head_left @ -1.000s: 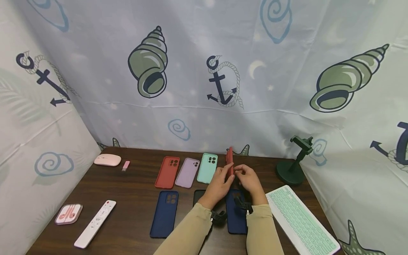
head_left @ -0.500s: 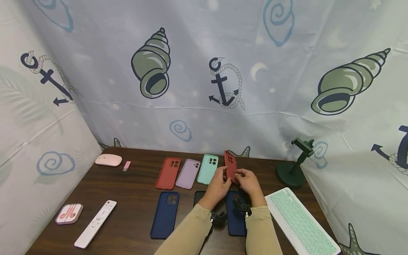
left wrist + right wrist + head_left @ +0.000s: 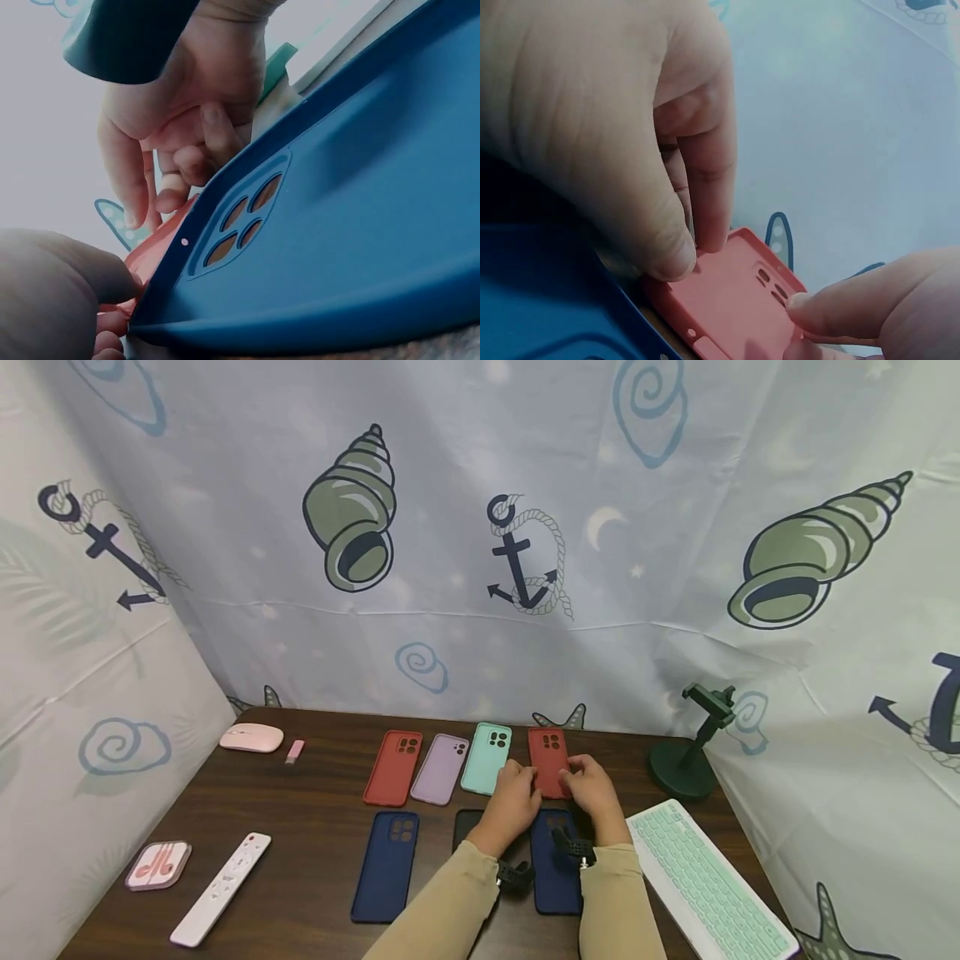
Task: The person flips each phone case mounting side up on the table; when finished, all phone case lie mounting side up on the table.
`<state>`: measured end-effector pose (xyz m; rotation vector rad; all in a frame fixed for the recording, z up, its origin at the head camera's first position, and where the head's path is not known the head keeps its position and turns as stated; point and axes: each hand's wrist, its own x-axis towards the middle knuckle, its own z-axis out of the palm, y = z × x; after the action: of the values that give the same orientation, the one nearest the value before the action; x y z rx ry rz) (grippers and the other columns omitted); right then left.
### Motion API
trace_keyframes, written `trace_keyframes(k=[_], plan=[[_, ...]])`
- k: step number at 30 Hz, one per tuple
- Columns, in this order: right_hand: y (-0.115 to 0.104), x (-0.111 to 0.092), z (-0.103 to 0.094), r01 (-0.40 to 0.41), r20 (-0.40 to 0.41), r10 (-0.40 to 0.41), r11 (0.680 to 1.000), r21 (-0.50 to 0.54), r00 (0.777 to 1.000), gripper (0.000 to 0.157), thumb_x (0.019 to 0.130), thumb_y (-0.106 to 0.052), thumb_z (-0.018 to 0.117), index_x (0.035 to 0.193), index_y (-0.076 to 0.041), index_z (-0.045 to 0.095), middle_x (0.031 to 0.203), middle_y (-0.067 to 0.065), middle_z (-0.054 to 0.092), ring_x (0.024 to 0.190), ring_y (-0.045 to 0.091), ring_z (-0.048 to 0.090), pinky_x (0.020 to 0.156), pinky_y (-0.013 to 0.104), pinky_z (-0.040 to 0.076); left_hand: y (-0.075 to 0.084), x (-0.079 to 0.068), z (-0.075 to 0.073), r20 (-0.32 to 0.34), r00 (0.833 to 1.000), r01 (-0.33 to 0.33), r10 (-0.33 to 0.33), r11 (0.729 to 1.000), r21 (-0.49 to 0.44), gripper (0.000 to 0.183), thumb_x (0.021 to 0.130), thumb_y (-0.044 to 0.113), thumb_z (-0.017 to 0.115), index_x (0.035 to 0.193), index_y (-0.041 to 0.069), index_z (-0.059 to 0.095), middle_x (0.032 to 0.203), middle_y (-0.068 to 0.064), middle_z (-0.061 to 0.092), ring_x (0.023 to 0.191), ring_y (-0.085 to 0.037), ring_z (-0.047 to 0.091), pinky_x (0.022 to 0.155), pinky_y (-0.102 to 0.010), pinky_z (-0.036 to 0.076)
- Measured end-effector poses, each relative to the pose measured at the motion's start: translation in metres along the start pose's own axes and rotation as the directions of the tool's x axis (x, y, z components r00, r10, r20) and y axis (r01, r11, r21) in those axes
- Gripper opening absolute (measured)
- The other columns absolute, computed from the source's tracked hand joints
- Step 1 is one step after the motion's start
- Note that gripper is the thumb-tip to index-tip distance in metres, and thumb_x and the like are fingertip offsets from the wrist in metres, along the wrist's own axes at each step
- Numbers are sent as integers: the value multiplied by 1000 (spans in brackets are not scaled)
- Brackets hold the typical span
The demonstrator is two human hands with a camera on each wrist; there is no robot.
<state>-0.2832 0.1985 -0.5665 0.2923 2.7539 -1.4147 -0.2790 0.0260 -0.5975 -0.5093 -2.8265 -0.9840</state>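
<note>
A red phone case (image 3: 547,757) lies at the back of the table, inner side up, with its camera cutouts at the far end. My left hand (image 3: 510,807) pinches its left edge between thumb and fingers, while my right hand (image 3: 597,792) pinches the right edge. In the right wrist view the red phone case (image 3: 739,311) shows its raised rim under both hands. Below my hands lies a dark blue phone case (image 3: 553,872), partly covered by the right wrist strap. My left hand and forearm mostly hide a black phone case (image 3: 467,821).
To the left lie a mint case (image 3: 487,758), a lilac case (image 3: 440,768), another red case (image 3: 392,768) and another blue case (image 3: 384,868). A keyboard (image 3: 708,877) and green phone stand (image 3: 682,768) occupy the right. Mouse (image 3: 252,737), USB stick (image 3: 295,752), remote (image 3: 221,889) and boxed earphones (image 3: 159,865) lie far left.
The red phone case has turned from standing on edge, through a tilt, to lying down on the table. Both hands have stayed at its sides.
</note>
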Motion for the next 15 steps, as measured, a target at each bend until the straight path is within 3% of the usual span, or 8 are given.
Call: trace_keyframes(k=[5,9,12,15], plan=[[1,1,1,-13,7,13,1000,10,1000,47,99,-26,63,139,-3,54,90,12,61,74,21,56,64,32,43,1,-1,-1,-3,1000,-2,2,999,-34,41,99,23,65,135,3,62,111,-9,52,96,-20,47,81,-35,46],[-2,1,2,-3,-25,4,1000,20,1000,44,100,-28,61,137,-4,57,91,11,62,73,20,56,63,32,43,-1,0,-1,-50,999,-27,18,983,-183,27,100,19,62,125,7,67,108,-7,53,90,-16,48,78,-30,46],[-10,-1,3,50,-117,-43,997,61,992,37,101,-29,61,130,-7,63,87,10,61,69,19,54,61,30,42,0,2,-7,-95,994,-89,60,936,-340,17,101,17,61,115,13,70,105,-3,56,85,-11,50,75,-25,46],[-26,-8,1,181,-220,-154,978,104,963,28,101,-29,62,122,-12,68,84,9,61,67,19,54,61,31,43,8,3,-23,-109,985,-169,134,864,-474,14,102,20,59,110,17,71,105,1,62,85,-8,56,75,-24,49]])
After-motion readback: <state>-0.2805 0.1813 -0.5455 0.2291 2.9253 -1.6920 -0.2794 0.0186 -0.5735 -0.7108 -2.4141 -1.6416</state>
